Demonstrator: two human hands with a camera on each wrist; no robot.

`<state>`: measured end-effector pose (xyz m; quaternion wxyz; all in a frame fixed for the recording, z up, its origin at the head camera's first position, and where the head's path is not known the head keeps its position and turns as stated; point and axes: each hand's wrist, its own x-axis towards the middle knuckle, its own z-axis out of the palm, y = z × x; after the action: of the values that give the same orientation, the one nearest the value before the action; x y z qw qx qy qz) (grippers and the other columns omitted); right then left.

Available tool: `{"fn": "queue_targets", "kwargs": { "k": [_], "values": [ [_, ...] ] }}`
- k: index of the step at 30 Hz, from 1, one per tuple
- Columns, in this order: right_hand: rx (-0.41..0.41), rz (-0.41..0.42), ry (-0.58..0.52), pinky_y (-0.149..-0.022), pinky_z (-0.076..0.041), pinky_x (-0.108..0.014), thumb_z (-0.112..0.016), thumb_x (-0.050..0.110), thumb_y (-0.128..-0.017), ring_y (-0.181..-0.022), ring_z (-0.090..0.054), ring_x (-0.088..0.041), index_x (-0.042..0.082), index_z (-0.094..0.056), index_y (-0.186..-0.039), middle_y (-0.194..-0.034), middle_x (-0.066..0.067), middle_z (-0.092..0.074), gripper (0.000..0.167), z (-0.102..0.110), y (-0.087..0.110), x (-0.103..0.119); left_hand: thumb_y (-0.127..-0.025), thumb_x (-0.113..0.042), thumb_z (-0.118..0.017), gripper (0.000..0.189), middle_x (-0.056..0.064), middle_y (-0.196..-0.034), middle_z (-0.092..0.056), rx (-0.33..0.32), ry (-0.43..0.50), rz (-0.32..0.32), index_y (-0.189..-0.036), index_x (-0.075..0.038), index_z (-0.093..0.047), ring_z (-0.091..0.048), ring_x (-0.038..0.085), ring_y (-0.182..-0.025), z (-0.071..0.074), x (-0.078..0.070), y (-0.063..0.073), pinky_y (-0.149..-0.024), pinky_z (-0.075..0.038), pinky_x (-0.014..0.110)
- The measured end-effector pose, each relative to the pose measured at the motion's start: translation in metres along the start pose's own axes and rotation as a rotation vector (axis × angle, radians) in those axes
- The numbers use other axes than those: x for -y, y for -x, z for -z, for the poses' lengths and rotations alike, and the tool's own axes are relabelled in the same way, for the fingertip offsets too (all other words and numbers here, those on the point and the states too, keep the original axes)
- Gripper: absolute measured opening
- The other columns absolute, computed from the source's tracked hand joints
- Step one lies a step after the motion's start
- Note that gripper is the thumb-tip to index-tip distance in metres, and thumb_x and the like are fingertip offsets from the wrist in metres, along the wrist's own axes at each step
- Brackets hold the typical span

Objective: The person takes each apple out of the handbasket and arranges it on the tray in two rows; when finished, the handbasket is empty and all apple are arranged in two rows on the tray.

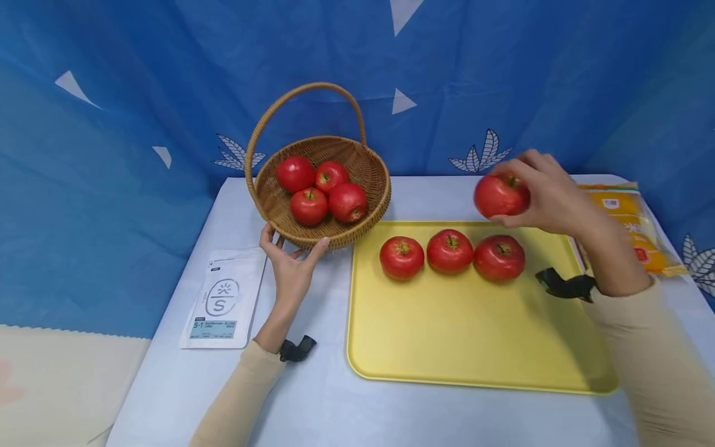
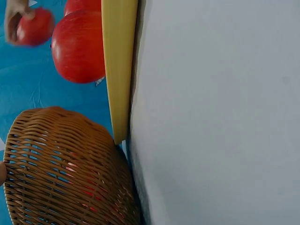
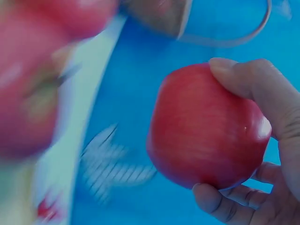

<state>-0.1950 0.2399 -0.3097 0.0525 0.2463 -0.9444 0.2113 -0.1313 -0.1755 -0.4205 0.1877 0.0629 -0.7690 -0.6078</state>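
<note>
Up in the air above the back right of the yellow tray [image 1: 475, 329], my right hand [image 1: 550, 192] holds a red apple [image 1: 497, 197]. In the right wrist view its thumb and fingers wrap the held apple [image 3: 208, 129] from the side. My left hand [image 1: 290, 267] grips the near side of the wicker basket [image 1: 374, 167], thumb and fingers spread along its rim. Several red apples [image 1: 310, 207] lie in the basket, whose tall handle stands up. Three more apples [image 1: 402, 257] sit in a row along the tray's back edge, below my right hand.
A white pouch [image 1: 223, 304] lies on the table left of my left hand. Behind my right wrist is an orange and yellow food packet [image 1: 631, 217]. A blue curtain [image 1: 424, 81] hangs behind the table. The basket overlaps the tray's back left corner in the head view.
</note>
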Motion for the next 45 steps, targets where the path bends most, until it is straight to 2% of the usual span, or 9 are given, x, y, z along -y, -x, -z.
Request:
{"fn": "queue_targets", "kwargs": {
  "k": [4,11,18,23,27,32,35,39,45],
  "values": [
    [0.069,-0.133,0.016,-0.071,-0.053,-0.062,-0.093,0.011,-0.061,-0.112,-0.038,-0.046,0.008,-0.055,-0.127,-0.121,-0.024,-0.046,0.076,-0.007,0.044,-0.036,-0.079,-0.038,-0.081,0.108,0.011,-0.157,-0.010,-0.007,-0.002,0.006,-0.151,-0.010,-0.005,-0.023,0.029,-0.144,0.003,-0.001,0.000,-0.099,-0.047,0.046],
    [0.109,-0.198,-0.016,-0.069,-0.055,-0.060,-0.094,0.013,-0.059,-0.108,-0.040,-0.045,0.008,-0.055,-0.122,-0.117,-0.023,-0.047,0.075,-0.033,0.091,-0.064,-0.081,-0.032,-0.081,0.106,0.010,-0.157,-0.010,-0.014,0.006,0.013,-0.151,-0.012,-0.005,-0.023,0.028,-0.145,0.008,0.000,-0.001,-0.100,-0.046,0.047],
    [0.125,-0.215,-0.007,-0.070,-0.054,-0.058,-0.094,0.021,-0.060,-0.106,-0.040,-0.043,0.009,-0.052,-0.123,-0.116,-0.022,-0.044,0.077,-0.050,0.104,-0.062,-0.082,-0.020,-0.080,0.104,0.016,-0.158,-0.007,-0.004,0.015,0.030,-0.151,-0.008,-0.003,-0.018,0.035,-0.146,0.009,-0.013,0.001,-0.102,-0.043,0.053],
    [0.210,-0.255,0.023,-0.076,-0.051,-0.063,-0.093,0.037,-0.062,-0.111,-0.035,-0.046,0.008,-0.042,-0.135,-0.122,-0.027,-0.038,0.094,-0.047,0.099,-0.052,-0.082,-0.024,-0.080,0.104,0.015,-0.157,-0.008,-0.004,0.004,0.029,-0.151,-0.008,-0.004,-0.019,0.032,-0.146,0.009,-0.015,0.002,-0.102,-0.044,0.049],
    [0.155,-0.178,0.008,-0.085,-0.045,-0.066,-0.091,0.039,-0.065,-0.119,-0.033,-0.045,0.009,-0.043,-0.139,-0.130,-0.027,-0.038,0.093,-0.036,0.070,-0.030,-0.081,-0.032,-0.081,0.106,0.012,-0.157,-0.009,-0.008,-0.010,0.019,-0.151,-0.011,-0.004,-0.022,0.028,-0.145,0.009,-0.007,0.001,-0.101,-0.046,0.046],
    [0.092,0.059,-0.127,-0.093,-0.044,-0.060,-0.087,0.029,-0.074,-0.124,-0.039,-0.034,0.015,-0.052,-0.135,-0.135,-0.015,-0.044,0.071,-0.035,-0.003,0.021,-0.079,-0.038,-0.081,0.108,0.009,-0.157,-0.010,-0.019,-0.017,0.013,-0.151,-0.012,-0.005,-0.023,0.027,-0.144,0.010,0.000,-0.002,-0.100,-0.047,0.045],
    [0.148,0.184,-0.204,-0.098,-0.045,-0.056,-0.083,0.033,-0.078,-0.126,-0.042,-0.030,0.016,-0.053,-0.134,-0.134,-0.012,-0.046,0.066,-0.042,-0.054,0.056,-0.079,-0.036,-0.081,0.108,0.009,-0.157,-0.010,-0.017,-0.013,0.017,-0.151,-0.012,-0.005,-0.023,0.026,-0.145,0.009,-0.001,-0.002,-0.101,-0.047,0.045],
    [0.232,0.323,-0.214,-0.102,-0.044,-0.049,-0.079,0.038,-0.081,-0.123,-0.046,-0.028,0.018,-0.053,-0.135,-0.132,-0.011,-0.048,0.063,-0.061,-0.116,0.096,-0.080,-0.032,-0.082,0.107,0.009,-0.158,-0.008,0.000,-0.004,0.038,-0.152,-0.014,-0.004,-0.021,0.026,-0.146,0.006,-0.003,-0.002,-0.102,-0.046,0.046],
    [0.417,0.276,-0.136,-0.103,-0.043,-0.047,-0.071,0.044,-0.088,-0.124,-0.049,-0.033,0.018,-0.049,-0.139,-0.139,-0.016,-0.043,0.061,-0.106,-0.176,0.120,-0.081,-0.029,-0.081,0.107,0.008,-0.159,-0.006,0.014,0.008,0.048,-0.152,-0.015,-0.002,-0.019,0.028,-0.147,0.001,-0.004,0.000,-0.103,-0.045,0.047]
  ]
}}
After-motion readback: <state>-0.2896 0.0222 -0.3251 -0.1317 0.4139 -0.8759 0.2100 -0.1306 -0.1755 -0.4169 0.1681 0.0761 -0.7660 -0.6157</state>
